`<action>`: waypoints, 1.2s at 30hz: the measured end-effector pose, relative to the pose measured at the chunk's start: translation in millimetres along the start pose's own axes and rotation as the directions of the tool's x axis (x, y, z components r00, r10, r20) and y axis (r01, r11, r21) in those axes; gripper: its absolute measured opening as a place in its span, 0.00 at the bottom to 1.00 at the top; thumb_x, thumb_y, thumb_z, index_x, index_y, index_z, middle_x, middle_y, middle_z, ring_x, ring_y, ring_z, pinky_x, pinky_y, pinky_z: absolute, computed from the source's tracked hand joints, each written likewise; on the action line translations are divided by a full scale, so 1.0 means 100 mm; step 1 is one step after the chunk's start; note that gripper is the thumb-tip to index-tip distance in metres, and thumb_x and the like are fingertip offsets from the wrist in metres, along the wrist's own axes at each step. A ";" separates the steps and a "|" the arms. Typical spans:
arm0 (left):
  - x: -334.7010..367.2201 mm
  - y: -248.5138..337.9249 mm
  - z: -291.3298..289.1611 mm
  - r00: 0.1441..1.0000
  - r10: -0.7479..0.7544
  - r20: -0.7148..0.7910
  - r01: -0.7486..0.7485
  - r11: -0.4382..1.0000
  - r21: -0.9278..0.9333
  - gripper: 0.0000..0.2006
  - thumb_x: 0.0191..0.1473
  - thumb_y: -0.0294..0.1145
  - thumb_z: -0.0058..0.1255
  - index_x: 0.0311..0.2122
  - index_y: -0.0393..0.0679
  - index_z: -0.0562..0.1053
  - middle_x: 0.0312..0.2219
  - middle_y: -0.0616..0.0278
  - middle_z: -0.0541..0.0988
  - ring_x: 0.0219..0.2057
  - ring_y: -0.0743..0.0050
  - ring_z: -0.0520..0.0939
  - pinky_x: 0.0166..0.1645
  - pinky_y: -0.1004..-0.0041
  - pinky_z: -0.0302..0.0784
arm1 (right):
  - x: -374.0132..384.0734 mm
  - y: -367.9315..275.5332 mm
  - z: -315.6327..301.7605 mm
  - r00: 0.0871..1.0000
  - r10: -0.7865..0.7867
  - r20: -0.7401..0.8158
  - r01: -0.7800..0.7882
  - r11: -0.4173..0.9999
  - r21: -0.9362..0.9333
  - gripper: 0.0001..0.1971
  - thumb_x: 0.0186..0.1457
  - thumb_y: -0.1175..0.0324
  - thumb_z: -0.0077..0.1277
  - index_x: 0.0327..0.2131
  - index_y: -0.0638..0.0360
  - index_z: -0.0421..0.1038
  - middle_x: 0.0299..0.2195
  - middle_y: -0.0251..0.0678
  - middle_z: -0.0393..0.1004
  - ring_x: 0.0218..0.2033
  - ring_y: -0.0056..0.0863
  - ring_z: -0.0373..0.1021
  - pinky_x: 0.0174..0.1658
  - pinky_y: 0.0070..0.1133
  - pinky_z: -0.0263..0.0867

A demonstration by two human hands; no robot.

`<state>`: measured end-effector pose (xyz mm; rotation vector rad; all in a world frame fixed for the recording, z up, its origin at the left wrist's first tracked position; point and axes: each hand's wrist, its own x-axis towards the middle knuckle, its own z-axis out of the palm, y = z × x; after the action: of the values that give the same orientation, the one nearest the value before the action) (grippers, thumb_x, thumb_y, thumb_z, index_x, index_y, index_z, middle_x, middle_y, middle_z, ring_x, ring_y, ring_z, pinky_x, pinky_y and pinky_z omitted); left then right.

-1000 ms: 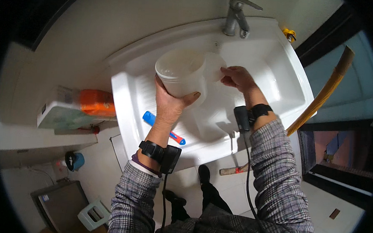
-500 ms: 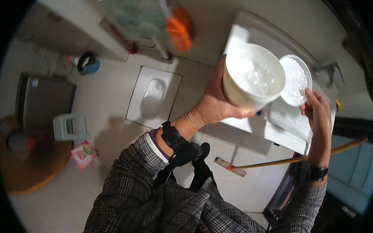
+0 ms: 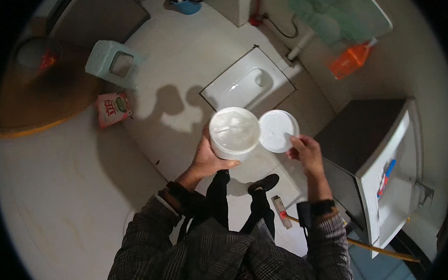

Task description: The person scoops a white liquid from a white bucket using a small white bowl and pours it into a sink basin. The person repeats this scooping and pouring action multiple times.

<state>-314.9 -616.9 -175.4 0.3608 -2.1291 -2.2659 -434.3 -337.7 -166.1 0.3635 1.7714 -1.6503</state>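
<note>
In front of my body, my left hand [image 3: 208, 158] is closed around the side of a white round tub [image 3: 233, 151]. The tub's top is uncovered, and something clear and shiny lies inside; I cannot tell whether it is water or plastic film. To its right, my right hand [image 3: 307, 153] pinches the edge of a white round lid [image 3: 276, 129] between thumb and fingers. The lid is held level with the tub's rim, close beside it. Both are held in the air above the tiled floor.
Beyond the tub a white squat toilet [image 3: 244, 85] is set into the floor. At right stands a sink cabinet [image 3: 363, 132]; near my feet lies a broom [image 3: 282, 212]. On the left are a pale stool [image 3: 104, 62], a pink packet [image 3: 114, 109] and a round wooden table [image 3: 48, 105].
I have turned left, away from the sink. The tub and lid have moved with my hands from over the sink to above the floor near the squat toilet.
</note>
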 end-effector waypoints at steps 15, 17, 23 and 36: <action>0.44 -0.19 -1.87 0.892 0.127 -0.434 -0.132 0.991 0.019 0.51 0.34 0.31 0.70 0.61 0.41 0.48 0.52 0.50 0.66 0.54 0.59 0.72 0.60 0.57 0.71 | 2.37 -1.27 2.26 0.858 -0.462 -0.225 0.268 0.777 -0.570 0.17 0.54 0.60 0.60 0.32 0.68 0.70 0.20 0.40 0.77 0.21 0.26 0.76 0.26 0.21 0.73; 0.52 -0.15 -1.86 0.902 0.110 -0.418 -0.129 0.992 -0.016 0.51 0.34 0.28 0.70 0.61 0.41 0.48 0.52 0.50 0.65 0.55 0.60 0.71 0.60 0.58 0.71 | 2.21 -1.29 2.28 0.892 -0.396 -0.220 0.287 0.869 -0.403 0.16 0.55 0.63 0.59 0.33 0.69 0.70 0.21 0.40 0.77 0.21 0.25 0.76 0.27 0.20 0.74; 0.75 -0.13 -1.34 0.948 0.059 -0.312 -0.056 0.998 0.020 0.53 0.33 0.27 0.71 0.61 0.42 0.46 0.54 0.52 0.62 0.56 0.61 0.68 0.61 0.59 0.68 | 1.51 -0.81 1.96 0.968 -0.234 -0.091 0.224 0.968 -0.110 0.14 0.60 0.61 0.54 0.34 0.64 0.70 0.25 0.39 0.76 0.25 0.24 0.74 0.30 0.21 0.74; 0.91 0.88 1.36 0.866 0.269 0.422 -0.314 0.949 0.038 0.43 0.29 0.30 0.68 0.57 0.40 0.65 0.51 0.52 0.74 0.51 0.59 0.77 0.58 0.61 0.72 | -0.98 -0.83 -0.95 0.859 -0.300 -0.414 0.439 0.848 0.296 0.08 0.60 0.64 0.53 0.34 0.58 0.69 0.24 0.31 0.75 0.21 0.16 0.74 0.24 0.14 0.73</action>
<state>-440.0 -504.6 -96.6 -0.4618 -2.2899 -2.2021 -441.3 -235.9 -42.7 0.5439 1.8537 -2.3545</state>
